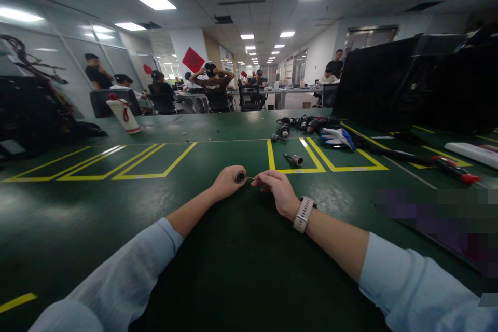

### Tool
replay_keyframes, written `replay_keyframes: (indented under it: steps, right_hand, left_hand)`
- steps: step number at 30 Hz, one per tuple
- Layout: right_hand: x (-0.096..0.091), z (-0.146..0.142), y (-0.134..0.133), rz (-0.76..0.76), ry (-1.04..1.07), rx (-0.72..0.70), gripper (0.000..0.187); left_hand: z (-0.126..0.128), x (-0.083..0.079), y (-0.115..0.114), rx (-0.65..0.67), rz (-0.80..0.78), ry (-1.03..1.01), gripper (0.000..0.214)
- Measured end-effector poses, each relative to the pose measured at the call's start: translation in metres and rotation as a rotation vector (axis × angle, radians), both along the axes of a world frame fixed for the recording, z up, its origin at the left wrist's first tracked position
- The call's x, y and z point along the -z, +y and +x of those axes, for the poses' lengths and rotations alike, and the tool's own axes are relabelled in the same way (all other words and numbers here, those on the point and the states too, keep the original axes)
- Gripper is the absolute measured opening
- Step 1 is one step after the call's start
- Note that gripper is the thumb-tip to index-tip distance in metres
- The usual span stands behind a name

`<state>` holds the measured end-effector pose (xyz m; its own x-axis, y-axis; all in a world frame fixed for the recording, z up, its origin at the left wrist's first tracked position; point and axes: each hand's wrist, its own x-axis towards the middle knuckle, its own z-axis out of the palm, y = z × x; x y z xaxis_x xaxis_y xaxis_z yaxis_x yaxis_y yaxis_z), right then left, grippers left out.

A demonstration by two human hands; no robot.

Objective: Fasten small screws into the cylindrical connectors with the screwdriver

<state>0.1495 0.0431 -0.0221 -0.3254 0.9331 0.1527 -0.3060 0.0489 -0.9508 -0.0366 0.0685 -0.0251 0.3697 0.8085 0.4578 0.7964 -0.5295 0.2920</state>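
My left hand is closed around a small metal cylinder whose round, dark hollow end faces me. From the right, my right hand pinches a thin metal rod between thumb and fingertips. The rod reaches to the side of the cylinder; whether the two are joined is too small to tell. Beyond my right hand, a similar metal cylinder with a thin pointed shaft lies on its side inside a yellow taped box.
The green table carries more yellow tape outlines on the left. At the back right lie several dark metal parts, a blue and white glove and a red-and-black handled tool. A white cup stands back left. People sit beyond.
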Motion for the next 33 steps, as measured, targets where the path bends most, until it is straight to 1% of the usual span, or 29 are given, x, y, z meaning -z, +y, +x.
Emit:
replay_keyframes:
  steps: [2, 5, 11, 16, 20, 24, 27, 30, 33]
  right_hand:
    - [-0.0007, 0.0002, -0.0011, 0.009, -0.033, 0.003, 0.012]
    - [-0.0032, 0.0021, -0.0018, -0.016, -0.058, -0.023, 0.012]
    - [-0.0048, 0.0047, 0.0009, -0.09, 0.003, -0.082, 0.012]
    - [-0.0032, 0.0034, -0.0001, -0.057, 0.014, -0.082, 0.013]
    - [-0.0012, 0.0019, -0.001, 0.0, -0.017, -0.033, 0.014]
    - [-0.0013, 0.0005, -0.0024, 0.043, -0.072, -0.005, 0.014]
    - [-0.0033, 0.0008, -0.0027, 0.019, -0.069, -0.007, 0.013]
    - [-0.0048, 0.0023, -0.002, -0.033, -0.026, -0.046, 0.013]
    - [-0.0042, 0.0033, -0.0011, -0.035, -0.008, -0.087, 0.015]
  left_hand:
    - [0.0005, 0.0002, -0.0002, -0.002, 0.002, 0.018, 0.01]
    - [0.0011, -0.0006, -0.0015, 0.006, 0.002, 0.028, 0.008]
    - [0.0002, -0.0029, -0.0032, 0.027, -0.013, -0.027, 0.012]
    - [-0.0003, -0.0023, -0.0026, 0.019, -0.023, -0.084, 0.014]
    - [0.0014, -0.0032, -0.0033, -0.031, -0.005, -0.01, 0.013]
    - [0.0023, -0.0036, -0.0035, -0.03, -0.004, 0.026, 0.009]
    - [0.0015, -0.003, -0.0029, -0.017, -0.01, 0.013, 0.008]
    - [0.0004, -0.0026, -0.0024, -0.007, -0.024, -0.036, 0.01]
    - [0.0, -0.0025, -0.002, 0.005, -0.04, -0.096, 0.014]
